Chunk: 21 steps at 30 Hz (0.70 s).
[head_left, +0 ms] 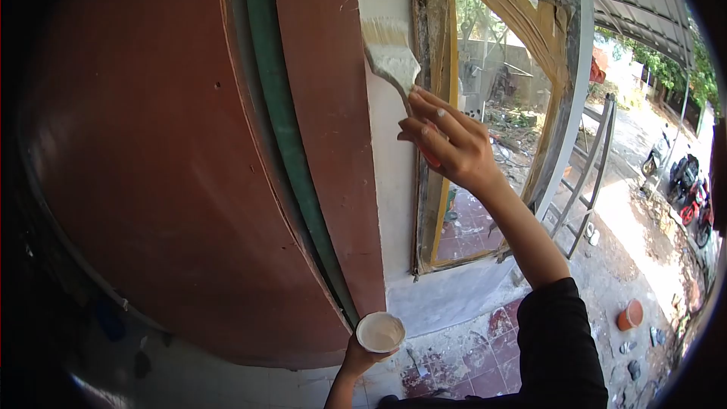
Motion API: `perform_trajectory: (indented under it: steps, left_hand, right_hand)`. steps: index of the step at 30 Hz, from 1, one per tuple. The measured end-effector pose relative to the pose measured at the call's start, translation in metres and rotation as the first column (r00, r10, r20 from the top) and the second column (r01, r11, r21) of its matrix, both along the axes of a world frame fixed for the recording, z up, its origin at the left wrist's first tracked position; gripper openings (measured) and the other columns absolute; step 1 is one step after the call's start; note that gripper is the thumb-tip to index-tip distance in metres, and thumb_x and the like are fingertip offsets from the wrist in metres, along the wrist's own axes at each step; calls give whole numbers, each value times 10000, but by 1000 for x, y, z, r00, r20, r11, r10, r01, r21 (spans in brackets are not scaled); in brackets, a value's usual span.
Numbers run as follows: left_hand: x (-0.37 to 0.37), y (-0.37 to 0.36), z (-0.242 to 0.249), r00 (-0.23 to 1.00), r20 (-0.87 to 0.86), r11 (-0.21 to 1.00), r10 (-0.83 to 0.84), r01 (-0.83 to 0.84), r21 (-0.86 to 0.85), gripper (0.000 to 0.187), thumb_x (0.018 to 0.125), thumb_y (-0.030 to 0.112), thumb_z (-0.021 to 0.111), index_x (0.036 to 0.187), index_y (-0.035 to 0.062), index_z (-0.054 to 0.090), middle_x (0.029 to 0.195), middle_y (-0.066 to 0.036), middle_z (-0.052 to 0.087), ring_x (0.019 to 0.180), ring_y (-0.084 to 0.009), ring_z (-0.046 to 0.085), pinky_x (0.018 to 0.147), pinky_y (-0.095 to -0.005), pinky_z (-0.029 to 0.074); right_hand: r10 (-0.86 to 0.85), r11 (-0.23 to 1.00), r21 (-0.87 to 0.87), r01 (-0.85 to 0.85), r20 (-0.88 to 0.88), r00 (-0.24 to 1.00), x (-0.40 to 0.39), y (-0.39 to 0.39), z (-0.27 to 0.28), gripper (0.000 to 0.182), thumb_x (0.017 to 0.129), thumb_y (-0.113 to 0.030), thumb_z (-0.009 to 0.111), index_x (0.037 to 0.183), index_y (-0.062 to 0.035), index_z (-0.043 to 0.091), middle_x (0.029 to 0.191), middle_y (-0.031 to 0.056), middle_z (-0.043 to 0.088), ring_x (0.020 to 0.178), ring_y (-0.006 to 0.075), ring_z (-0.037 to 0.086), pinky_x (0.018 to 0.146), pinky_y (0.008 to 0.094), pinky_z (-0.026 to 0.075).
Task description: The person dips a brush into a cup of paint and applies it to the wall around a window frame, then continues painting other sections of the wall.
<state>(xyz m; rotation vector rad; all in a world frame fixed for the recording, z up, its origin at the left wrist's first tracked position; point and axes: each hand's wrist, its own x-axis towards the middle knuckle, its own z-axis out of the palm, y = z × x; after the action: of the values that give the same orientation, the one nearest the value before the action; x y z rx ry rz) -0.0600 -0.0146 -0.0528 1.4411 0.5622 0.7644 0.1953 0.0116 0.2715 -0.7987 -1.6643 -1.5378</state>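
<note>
Right grip: the right hand [458, 144] is closed on the handle of a flat paintbrush [395, 67], fingertips near the handle's lower end.
Paintbrush: above and left of that grip in view, tilted, pale bristles uppermost, against the white wall strip [390, 197] beside the reddish-brown panel [322, 91].
Left grip: the left hand [363, 357] is wrapped round a small cup [381, 332] from below, with the cup above the palm.
Cup: whitish inside, mouth facing up, near the panel's lower end.
Window frame [435, 106]: right of the brush, weathered wood around glass.
Off right: a ladder [598, 159]; an orange bucket [630, 314] on the ground.
</note>
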Motion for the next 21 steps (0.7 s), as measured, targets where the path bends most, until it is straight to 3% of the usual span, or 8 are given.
perform_trajectory:
  steps: [9,11,13,15,18,20,21]
  left_hand:
    - [-9,-12,19,996,-85,999,30,-28,24,731,587,86,840,1213,37,464,1144,-79,573,1053,-182,557,914,-329,459]
    - [-11,-16,22,997,-67,998,30,-27,49,724,588,87,839,1208,38,467,1143,-82,575,1054,-184,557,918,-330,456]
    - [-14,-16,15,996,-91,998,28,-22,60,719,584,84,840,1201,43,473,1145,-84,574,1055,-189,559,922,-334,453]
    - [-15,-17,13,997,-71,999,27,-24,43,722,579,79,842,1200,50,474,1144,-84,573,1058,-193,558,925,-338,449]
    - [-17,-21,19,998,-61,1000,19,-18,13,730,573,77,844,1202,55,473,1146,-83,571,1066,-195,554,926,-340,446]
    - [-19,-23,16,997,-71,999,24,-22,27,764,558,69,844,1217,57,458,1140,-71,565,1056,-184,552,918,-337,446]
    - [-20,-23,15,996,-78,999,31,-28,41,797,543,60,845,1232,60,443,1133,-59,559,1046,-172,549,910,-334,446]
  right_hand:
    - [-6,951,-309,-4,-30,1000,-3,-48,-127,171,708,-126,709,800,-79,573,1027,97,606,977,238,631,645,273,569]
    - [1,888,-459,-25,-54,999,-6,-62,-146,152,718,-120,700,801,-85,577,1010,87,609,980,235,630,642,276,570]
    - [4,868,-495,-43,-79,997,-9,-75,-142,141,720,-115,696,811,-98,589,991,70,613,963,219,635,622,280,569]
    - [45,763,-634,-128,-145,988,-4,-76,-125,157,714,-120,701,832,-108,598,975,46,617,925,201,644,597,276,564]
    - [15,690,-702,-177,-230,973,2,-66,-77,149,719,-74,656,851,-91,588,879,44,627,710,216,647,546,310,536]
    - [126,639,-715,-285,-269,955,14,-47,-36,65,771,-53,615,833,-70,627,859,65,654,693,227,657,582,329,543]
    - [27,634,-744,-212,-252,967,8,-48,-8,59,780,-81,639,830,-58,659,849,76,667,724,219,665,629,323,547]
